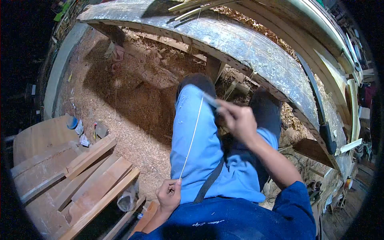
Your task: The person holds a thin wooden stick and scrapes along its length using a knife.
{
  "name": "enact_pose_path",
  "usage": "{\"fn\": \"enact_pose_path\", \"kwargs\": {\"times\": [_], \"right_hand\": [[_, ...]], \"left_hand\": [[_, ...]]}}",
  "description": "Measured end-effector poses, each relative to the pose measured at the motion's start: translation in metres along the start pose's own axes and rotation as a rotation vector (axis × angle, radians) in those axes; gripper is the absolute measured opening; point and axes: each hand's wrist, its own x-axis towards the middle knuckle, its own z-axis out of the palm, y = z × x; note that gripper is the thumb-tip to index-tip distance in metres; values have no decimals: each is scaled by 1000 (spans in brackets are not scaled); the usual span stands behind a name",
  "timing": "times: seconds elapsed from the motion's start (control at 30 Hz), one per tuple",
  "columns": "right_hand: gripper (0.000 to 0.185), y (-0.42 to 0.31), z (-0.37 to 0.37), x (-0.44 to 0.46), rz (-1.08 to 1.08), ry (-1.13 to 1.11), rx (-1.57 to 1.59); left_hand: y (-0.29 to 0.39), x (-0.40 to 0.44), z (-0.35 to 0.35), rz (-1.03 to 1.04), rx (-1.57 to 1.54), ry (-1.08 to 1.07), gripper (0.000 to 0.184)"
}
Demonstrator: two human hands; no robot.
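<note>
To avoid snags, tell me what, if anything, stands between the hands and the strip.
Nothing visible separates the left hand from the strip: it pinches the lower end. Between the right hand and the upper end is only the blurred tool it holds.

a broad shadow [138, 100] falls on the shaving-strewn floor [132, 150]; a worn wooden tabletop [240, 45] spans the far side.

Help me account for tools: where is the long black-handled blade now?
In the head view, the black-handled blade lies at the right on the wooden bench, to the right of the right hand, its handle at the bench's near edge.
</note>
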Motion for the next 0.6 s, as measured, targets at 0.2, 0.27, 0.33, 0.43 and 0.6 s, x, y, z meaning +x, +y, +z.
{"fn": "enact_pose_path", "kwargs": {"times": [0.2,0.27,0.33,0.43,0.6], "right_hand": [[28,16,5,-2,17,156,1],[29,13,6,-6,-16,180,107],[34,9,6,-15,-198,126,51],[38,9,17,-35,-205,-27,52],[41,-14,23,-60,-175,-181,86]], "left_hand": [[1,5,3,-20,-16,12,10],[4,13,5,-34,-13,-6,11],[9,21,8,-59,-5,-20,13],[14,35,19,-97,-91,-4,9],[27,53,33,-206,-235,-11,10]]}}
